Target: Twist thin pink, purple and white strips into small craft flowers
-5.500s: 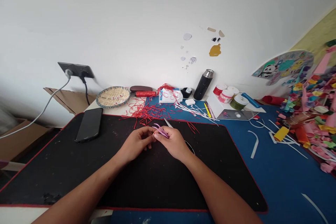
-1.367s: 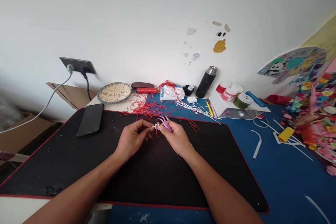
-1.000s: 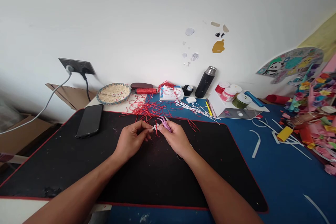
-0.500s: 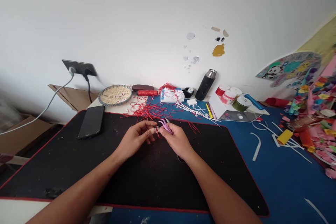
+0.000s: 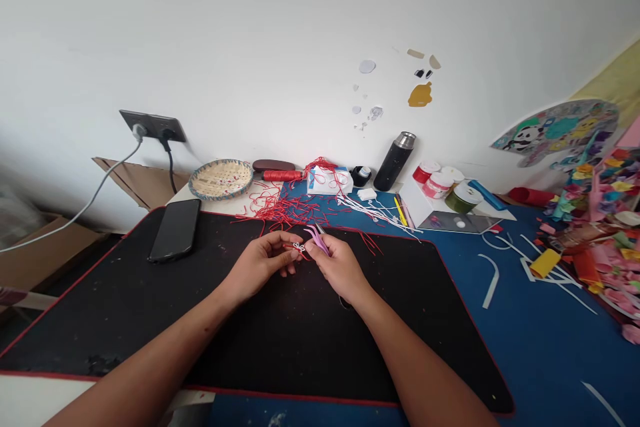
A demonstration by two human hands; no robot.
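Purple tweezers (image 5: 316, 240) — right hand (image 5: 340, 268) pinching.

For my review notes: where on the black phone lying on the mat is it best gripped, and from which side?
Grip the phone across its two long edges near the middle, coming down from above. It lies flat on the black mat with both long sides free, probably too thin to scoop. The left hand, nearer, now pinches a small knot; the right hand holds purple tweezers.

Two bare forearms taper to slim wrists; the left grip (image 5: 259, 265) and right grip (image 5: 340, 268) are bare hands
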